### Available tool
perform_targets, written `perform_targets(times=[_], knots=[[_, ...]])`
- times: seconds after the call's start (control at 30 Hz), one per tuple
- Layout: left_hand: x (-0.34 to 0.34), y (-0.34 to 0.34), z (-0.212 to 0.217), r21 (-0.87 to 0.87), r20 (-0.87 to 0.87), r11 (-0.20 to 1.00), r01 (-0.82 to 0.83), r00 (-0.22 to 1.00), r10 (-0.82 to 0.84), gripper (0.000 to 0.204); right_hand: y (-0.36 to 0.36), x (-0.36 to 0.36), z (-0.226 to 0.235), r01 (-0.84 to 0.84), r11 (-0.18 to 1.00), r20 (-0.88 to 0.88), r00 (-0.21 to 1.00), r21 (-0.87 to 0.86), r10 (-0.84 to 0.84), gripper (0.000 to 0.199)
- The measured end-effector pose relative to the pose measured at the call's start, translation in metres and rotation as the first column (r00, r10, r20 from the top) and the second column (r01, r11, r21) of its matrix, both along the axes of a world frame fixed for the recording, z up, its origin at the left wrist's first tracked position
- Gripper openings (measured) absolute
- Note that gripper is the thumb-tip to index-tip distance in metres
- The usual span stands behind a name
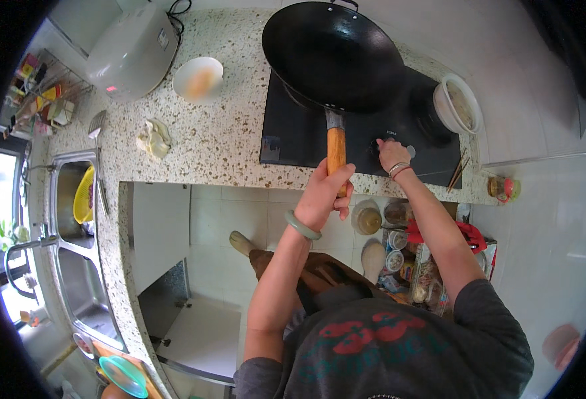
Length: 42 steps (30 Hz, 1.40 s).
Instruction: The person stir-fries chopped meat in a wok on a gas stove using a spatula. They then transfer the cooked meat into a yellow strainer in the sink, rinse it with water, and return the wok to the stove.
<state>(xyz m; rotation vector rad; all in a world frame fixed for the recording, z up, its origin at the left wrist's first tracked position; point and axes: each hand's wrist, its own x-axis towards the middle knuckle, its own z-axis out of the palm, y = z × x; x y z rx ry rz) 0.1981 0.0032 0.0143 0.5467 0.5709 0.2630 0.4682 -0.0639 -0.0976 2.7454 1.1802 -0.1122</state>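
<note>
A large black wok [333, 60] stands tilted over the black cooktop [286, 136]. My left hand [326, 189] is closed around its wooden handle [336, 146], a jade-coloured bangle on that wrist. My right hand [394, 156] reaches to the front of the cooktop, its fingers closed on what looks like a small dark control knob [375, 144]. Beside those fingers shows a round, pale disc [410, 151]. The underside of the wok is mostly hidden.
A white pot [451, 103] sits on the right burner, near chopsticks [458, 169]. To the left are a bowl [199, 78], a crumpled cloth [153, 139], a rice cooker [133, 53], a spatula [96, 126] and a sink [83, 272]. An open cabinet door [161, 233] hangs below.
</note>
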Motion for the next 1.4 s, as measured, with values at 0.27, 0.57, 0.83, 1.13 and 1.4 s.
perform_targets(times=[0.27,0.57,0.83,1.13,1.4], knots=[[-0.01,-0.003,-0.025,-0.11,0.139,0.987,-0.113,0.982,0.128,0.071,-0.003,0.001,-0.003,-0.041,0.997,0.005,0.999,-0.061,0.042,0.046],[0.074,-0.08,-0.12,-0.231,0.092,0.96,-0.161,0.978,0.186,0.071,-0.01,0.003,0.012,-0.266,0.959,0.009,0.963,-0.097,0.268,0.035],[0.126,-0.109,-0.159,-0.027,0.008,0.968,-0.251,0.968,0.252,0.069,-0.017,0.01,0.014,-0.39,0.914,0.037,0.918,-0.112,0.396,0.038],[0.121,-0.114,-0.157,-0.2,0.21,0.91,-0.362,0.892,0.401,0.054,-0.028,0.026,0.008,-0.541,0.832,-0.007,0.839,-0.125,0.545,0.039],[0.1,-0.114,-0.179,-0.169,0.193,0.955,-0.242,0.942,0.273,0.064,-0.025,0.011,0.017,-0.553,0.83,0.033,0.831,-0.073,0.556,0.037]])
